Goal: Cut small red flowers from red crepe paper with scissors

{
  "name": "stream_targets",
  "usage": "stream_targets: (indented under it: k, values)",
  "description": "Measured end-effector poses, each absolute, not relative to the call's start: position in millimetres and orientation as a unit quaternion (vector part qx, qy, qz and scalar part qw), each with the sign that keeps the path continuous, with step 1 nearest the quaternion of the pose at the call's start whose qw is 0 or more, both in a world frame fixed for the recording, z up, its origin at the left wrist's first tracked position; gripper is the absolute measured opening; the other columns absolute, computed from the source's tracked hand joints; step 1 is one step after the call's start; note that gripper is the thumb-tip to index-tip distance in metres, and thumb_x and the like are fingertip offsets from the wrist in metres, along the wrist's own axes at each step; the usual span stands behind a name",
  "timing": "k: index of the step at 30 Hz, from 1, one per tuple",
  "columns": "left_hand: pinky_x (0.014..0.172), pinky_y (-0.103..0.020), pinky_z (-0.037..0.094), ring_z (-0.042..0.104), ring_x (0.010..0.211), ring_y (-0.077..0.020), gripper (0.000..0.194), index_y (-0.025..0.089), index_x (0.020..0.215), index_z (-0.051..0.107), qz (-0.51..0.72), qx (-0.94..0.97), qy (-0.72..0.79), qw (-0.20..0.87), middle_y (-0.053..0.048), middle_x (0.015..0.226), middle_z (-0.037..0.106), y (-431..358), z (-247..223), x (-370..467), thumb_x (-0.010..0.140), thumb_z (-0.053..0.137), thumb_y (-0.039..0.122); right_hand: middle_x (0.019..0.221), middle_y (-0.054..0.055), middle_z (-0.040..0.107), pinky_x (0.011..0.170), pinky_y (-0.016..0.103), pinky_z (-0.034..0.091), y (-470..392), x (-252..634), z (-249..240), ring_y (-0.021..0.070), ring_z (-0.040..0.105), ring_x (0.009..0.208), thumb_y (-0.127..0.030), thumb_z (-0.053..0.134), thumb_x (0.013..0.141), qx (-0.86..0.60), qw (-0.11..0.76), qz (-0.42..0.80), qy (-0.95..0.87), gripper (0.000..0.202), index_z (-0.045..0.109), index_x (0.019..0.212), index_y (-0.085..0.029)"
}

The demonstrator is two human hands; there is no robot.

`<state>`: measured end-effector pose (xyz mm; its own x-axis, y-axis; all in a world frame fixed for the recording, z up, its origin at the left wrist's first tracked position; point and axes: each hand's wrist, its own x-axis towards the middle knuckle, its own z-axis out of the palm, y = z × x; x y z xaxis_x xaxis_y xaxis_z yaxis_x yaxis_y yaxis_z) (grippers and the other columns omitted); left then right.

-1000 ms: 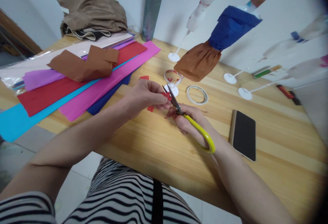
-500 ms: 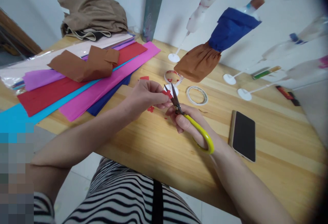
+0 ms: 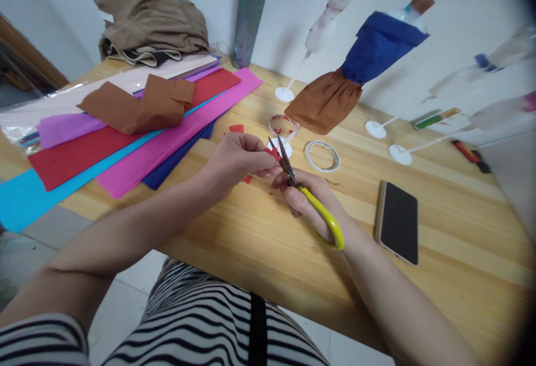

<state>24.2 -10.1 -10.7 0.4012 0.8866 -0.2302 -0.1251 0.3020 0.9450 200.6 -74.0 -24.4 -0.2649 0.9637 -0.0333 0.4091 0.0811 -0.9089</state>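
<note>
My left hand [image 3: 247,159] pinches a small red paper piece [image 3: 273,153] between thumb and fingers, over the middle of the table. Gripped in my right hand [image 3: 304,196] is a pair of scissors [image 3: 322,215] with yellow handles. The scissor blades are parted and point up and away from me, right beside the red piece. Under my left hand lies another red cut-out [image 3: 248,178], partly hidden by the fingers. A flat red scrap [image 3: 237,128] lies just beyond the left hand.
Folded coloured paper [image 3: 176,140] covers the left, near a brown cloth [image 3: 153,23] and a tall bottle [image 3: 251,17]. A mannequin in a blue and brown dress [image 3: 368,48] stands behind, among other stands. A tape roll [image 3: 321,156] and a phone [image 3: 397,222] lie to the right.
The scissors' handles have shifted slightly to the left with my right hand. My left hand keeps its pinch on the red paper piece, almost unmoved.
</note>
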Motion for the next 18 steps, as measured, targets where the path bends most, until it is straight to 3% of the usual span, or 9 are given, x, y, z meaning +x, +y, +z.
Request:
stream_targets:
  k: [8,18]
  values:
    - [0.059,-0.025,0.045,0.061,0.056,-0.0118,0.017,0.014,0.054,0.059,0.358,0.473,0.414,0.69,-0.002,0.055,0.066,-8.9,-10.9,25.2,0.065,0.072,0.013,0.07,-0.001,0.048,0.05,0.028,0.034,-73.9,199.7,-23.8,0.0129,0.04,0.058,-0.054,0.057,0.089,-0.527,0.314,0.435,-0.659,0.034,0.056,0.082,-0.02]
    - [0.06,-0.026,0.046,0.063,0.057,-0.014,0.018,0.016,0.054,0.059,0.357,0.479,0.415,0.687,-0.002,0.055,0.065,-7.3,-14.5,24.1,0.063,0.074,0.017,0.061,-0.002,0.043,0.048,0.031,0.029,-74.9,198.7,-19.2,0.0148,0.036,0.054,-0.066,0.061,0.087,-0.532,0.316,0.452,-0.643,0.043,0.055,0.078,-0.024]
